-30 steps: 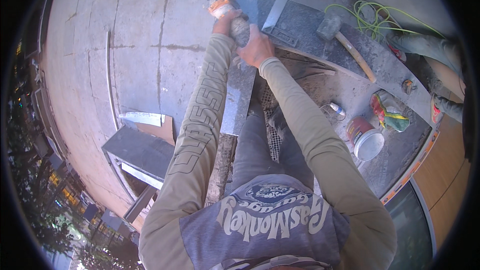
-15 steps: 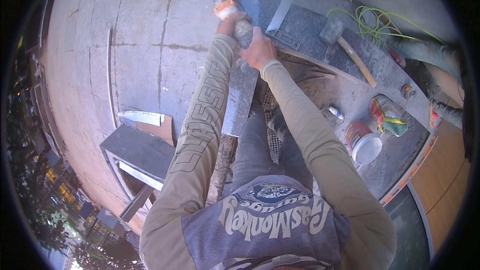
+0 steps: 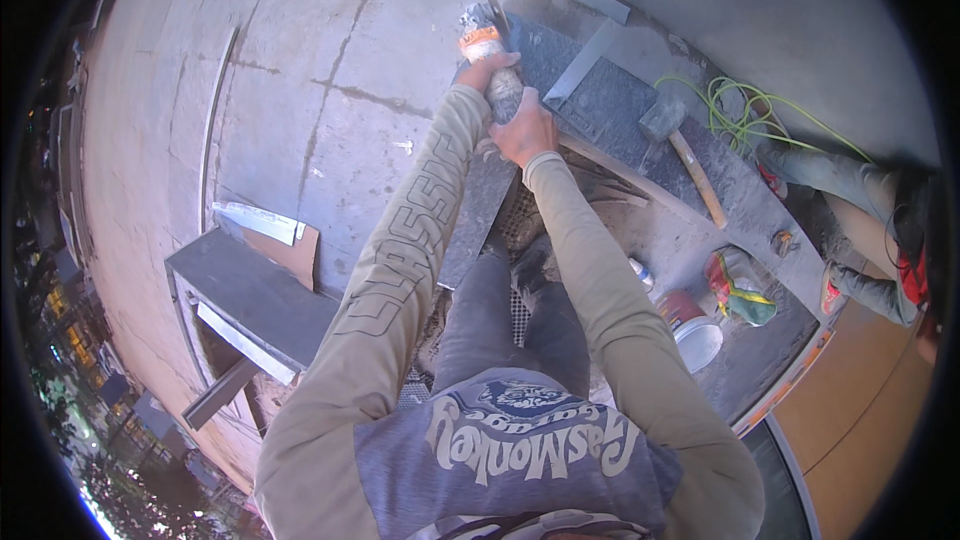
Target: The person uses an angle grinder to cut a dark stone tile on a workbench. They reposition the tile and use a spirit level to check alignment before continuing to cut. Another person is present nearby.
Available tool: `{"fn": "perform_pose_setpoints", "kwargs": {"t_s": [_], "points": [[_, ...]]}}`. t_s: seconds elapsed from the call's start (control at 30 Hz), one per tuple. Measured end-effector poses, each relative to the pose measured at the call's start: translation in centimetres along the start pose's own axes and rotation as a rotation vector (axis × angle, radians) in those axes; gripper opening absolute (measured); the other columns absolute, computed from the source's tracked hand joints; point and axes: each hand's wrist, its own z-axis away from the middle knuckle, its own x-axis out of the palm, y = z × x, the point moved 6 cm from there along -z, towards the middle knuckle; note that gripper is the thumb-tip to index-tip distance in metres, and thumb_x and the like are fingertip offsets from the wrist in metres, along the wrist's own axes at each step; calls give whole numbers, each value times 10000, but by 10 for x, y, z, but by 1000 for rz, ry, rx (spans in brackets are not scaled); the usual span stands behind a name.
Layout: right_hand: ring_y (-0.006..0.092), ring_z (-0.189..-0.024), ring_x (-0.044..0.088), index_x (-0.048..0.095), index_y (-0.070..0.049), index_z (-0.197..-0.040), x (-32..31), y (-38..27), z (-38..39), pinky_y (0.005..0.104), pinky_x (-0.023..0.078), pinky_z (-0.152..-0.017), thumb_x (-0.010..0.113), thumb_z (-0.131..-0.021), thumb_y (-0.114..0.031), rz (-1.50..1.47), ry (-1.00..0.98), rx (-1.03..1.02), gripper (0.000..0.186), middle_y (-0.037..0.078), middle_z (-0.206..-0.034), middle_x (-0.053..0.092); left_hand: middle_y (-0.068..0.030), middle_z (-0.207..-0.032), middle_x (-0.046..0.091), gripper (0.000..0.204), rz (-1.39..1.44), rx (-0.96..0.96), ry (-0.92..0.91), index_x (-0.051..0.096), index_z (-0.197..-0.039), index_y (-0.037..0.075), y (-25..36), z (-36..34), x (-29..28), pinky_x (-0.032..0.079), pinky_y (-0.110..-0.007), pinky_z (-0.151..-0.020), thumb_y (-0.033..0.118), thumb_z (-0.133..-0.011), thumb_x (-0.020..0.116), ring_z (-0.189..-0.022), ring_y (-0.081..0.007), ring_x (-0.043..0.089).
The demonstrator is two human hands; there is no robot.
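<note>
Both my arms reach forward to an angle grinder (image 3: 506, 92), dusty grey with an orange and white band near its head. My left hand (image 3: 487, 72) is closed around the body just behind that band. Nearer to me, my right hand (image 3: 527, 130) wraps the rear of the body. The grinder's disc (image 3: 497, 12) shows edge-on at the far end, by the left end of a dark stone slab (image 3: 545, 52). Whether the disc touches the stone, I cannot tell. A flat metal square (image 3: 584, 62) lies on the slab, right of the grinder.
A wooden-handled hammer (image 3: 695, 165) rests on the slab, near a coiled green cable (image 3: 728, 112). Closer on the right are a bucket (image 3: 682, 312), a colourful bag (image 3: 738, 285) and a small bottle (image 3: 641, 274). Another person (image 3: 865, 190) is at far right. A dark box-like block (image 3: 260, 290) stands left.
The view has shifted and turned slightly, so the surroundings sit differently in the picture. Both hands keep their hold on the grinder, which stays near the slab's left end.
</note>
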Motion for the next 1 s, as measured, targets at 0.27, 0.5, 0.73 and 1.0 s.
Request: {"fn": "perform_pose_setpoints", "kwargs": {"t_s": [0.27,0.5,0.73,1.0], "points": [[468,-1070,667,477,-32,-1189,0,1,2,522,530,-920,853,-748,-267,21,-19,21,624,288,-1105,693,-120,-842,702,364,-14,42,51,654,-1038,-2,-8,-11,-11,575,-399,-628,138,-745,818,-667,-263,686],[467,-1080,666,460,-32,-1212,2,1,-1,507,528,-928,847,-765,-286,55,-32,9,643,300,-1111,692,-127,-856,725,246,-96,11,57,686,-956,16,-6,-14,-14,598,-378,-706,193,-803,762,-721,-261,706],[472,-1072,664,465,-29,-1189,2,4,5,514,527,-908,856,-750,-268,35,-20,-3,634,305,-1101,692,-131,-848,718,268,-59,0,45,670,-965,19,-15,-5,-10,596,-381,-719,204,-795,765,-723,-265,700],[472,-1046,670,484,-26,-1173,4,7,5,529,537,-904,843,-743,-229,51,4,5,596,288,-1067,698,-130,-832,709,253,-8,0,27,661,-958,20,-17,-6,-9,593,-388,-714,178,-791,768,-713,-267,691]]}}
